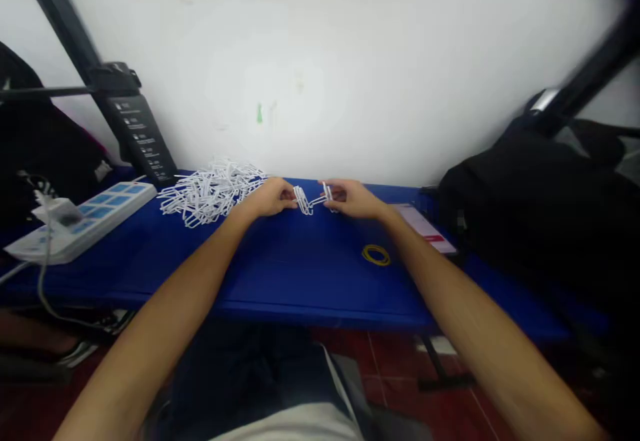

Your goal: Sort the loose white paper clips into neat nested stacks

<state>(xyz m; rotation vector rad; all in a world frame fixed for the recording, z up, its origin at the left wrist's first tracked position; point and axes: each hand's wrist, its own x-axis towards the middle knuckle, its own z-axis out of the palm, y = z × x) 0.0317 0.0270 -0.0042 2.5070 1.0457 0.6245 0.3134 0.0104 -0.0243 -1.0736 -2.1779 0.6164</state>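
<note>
My left hand [270, 197] and right hand [353, 199] pinch a paper clip chain [313, 199].
Fingers closed on it; loose clips [213, 192] heap left of the chain, a yellow rubber band [376, 255] right of it.

1. A white plaster wall [320, 61] fills the frame, evenly lit, with faint green marks [259, 113] near its centre.
2. A blue-topped table [320, 304] runs along the wall.
3. Dark red floor tiles [400, 367] with pale grout lines show beneath it, beside a black metal table foot [443, 379].
4. A black bag [540, 207] sits at right, and another dark bag [43, 141] at left.
5. Black diagonal frame bars [60, 27] cross the upper left corner, beside a black printed panel [143, 141]; another bar [595, 61] blurs at upper right.
</note>
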